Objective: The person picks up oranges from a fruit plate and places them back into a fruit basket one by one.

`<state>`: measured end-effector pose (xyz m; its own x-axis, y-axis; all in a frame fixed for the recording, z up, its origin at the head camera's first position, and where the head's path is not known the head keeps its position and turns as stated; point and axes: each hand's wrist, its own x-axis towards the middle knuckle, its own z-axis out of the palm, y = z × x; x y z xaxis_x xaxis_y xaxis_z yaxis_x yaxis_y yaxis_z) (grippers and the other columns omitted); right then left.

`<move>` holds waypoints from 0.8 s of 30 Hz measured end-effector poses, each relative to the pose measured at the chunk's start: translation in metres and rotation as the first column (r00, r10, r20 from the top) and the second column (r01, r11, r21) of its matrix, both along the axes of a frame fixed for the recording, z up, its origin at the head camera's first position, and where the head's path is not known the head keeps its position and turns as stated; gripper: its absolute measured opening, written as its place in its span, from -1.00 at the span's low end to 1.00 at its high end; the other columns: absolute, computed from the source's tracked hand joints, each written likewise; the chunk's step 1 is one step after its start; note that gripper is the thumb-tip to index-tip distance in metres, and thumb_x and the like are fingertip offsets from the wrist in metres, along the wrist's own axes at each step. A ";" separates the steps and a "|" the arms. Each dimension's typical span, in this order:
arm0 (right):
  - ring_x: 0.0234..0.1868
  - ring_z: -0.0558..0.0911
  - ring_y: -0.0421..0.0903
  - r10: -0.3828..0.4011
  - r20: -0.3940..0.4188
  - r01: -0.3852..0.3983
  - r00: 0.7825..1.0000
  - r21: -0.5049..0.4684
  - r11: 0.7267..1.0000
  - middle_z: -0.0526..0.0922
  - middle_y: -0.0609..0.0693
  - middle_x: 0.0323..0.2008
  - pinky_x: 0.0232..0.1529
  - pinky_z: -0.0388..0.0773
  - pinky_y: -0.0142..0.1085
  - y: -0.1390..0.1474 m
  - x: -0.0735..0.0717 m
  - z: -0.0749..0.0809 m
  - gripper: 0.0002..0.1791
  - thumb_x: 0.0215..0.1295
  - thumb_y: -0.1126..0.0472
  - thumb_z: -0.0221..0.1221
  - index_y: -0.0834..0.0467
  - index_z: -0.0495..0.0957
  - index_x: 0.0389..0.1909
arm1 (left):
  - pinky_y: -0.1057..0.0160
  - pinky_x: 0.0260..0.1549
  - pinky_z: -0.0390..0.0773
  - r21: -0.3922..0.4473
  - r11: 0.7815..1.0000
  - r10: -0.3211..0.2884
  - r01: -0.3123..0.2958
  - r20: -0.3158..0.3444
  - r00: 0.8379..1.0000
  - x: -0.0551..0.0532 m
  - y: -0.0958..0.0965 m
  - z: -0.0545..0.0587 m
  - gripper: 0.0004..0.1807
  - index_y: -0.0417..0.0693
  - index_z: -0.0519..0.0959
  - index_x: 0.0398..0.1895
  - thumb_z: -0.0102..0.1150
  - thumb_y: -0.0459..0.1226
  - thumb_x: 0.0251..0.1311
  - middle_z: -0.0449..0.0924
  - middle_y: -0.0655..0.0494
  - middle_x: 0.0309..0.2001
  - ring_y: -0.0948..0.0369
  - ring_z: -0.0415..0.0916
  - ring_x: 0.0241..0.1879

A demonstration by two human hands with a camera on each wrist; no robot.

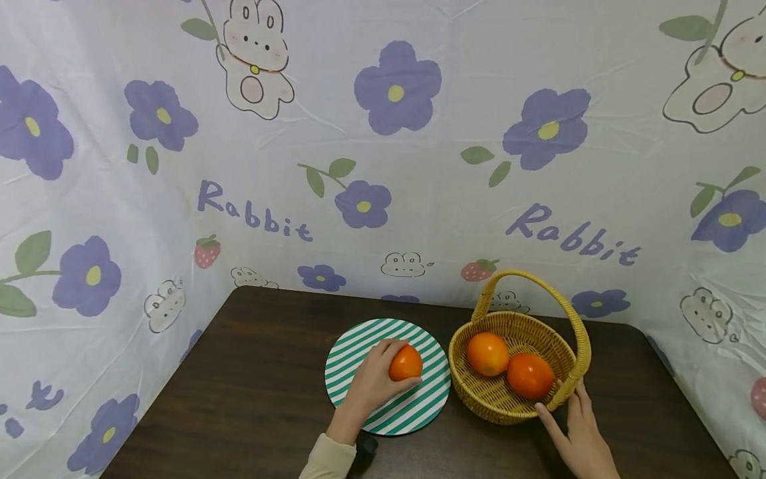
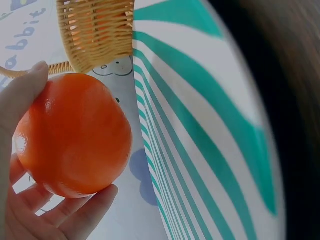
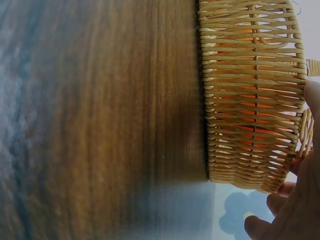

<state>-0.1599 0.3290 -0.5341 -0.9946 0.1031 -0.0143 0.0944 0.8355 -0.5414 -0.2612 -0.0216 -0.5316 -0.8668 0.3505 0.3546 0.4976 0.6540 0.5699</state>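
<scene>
My left hand (image 1: 374, 380) grips a smooth, glossy round orange fruit (image 1: 408, 363), thumb on one side and fingers on the other. In the left wrist view this fruit (image 2: 75, 135) hangs close over a round mat (image 1: 395, 420) with green and white stripes. To the right stands a yellow wicker basket (image 1: 487, 407) with a tall arched handle. My right hand (image 1: 579, 432) holds its near right rim by the foot of the handle, thumb on the near side. Inside the basket lie an orange fruit (image 1: 487, 354) and a redder one (image 1: 530, 376).
The dark brown wooden table (image 1: 239, 392) carries the mat and basket. A white cloth (image 1: 431, 173) printed with flowers and rabbits hangs behind the table and along its sides. Near my left wrist is a small black object (image 1: 365, 447).
</scene>
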 end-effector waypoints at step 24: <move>0.34 -0.20 0.45 0.021 -0.046 -0.022 0.999 -0.014 1.000 -0.59 0.28 0.39 -0.02 0.13 0.42 0.000 0.001 -0.002 -0.12 0.38 -0.24 -0.20 0.33 -0.20 0.42 | 0.24 -0.20 0.56 0.030 0.998 -0.063 0.064 -0.040 0.997 0.006 0.028 0.010 -0.28 0.27 0.36 0.22 0.27 0.19 -0.06 0.40 0.19 0.13 0.19 0.45 -0.05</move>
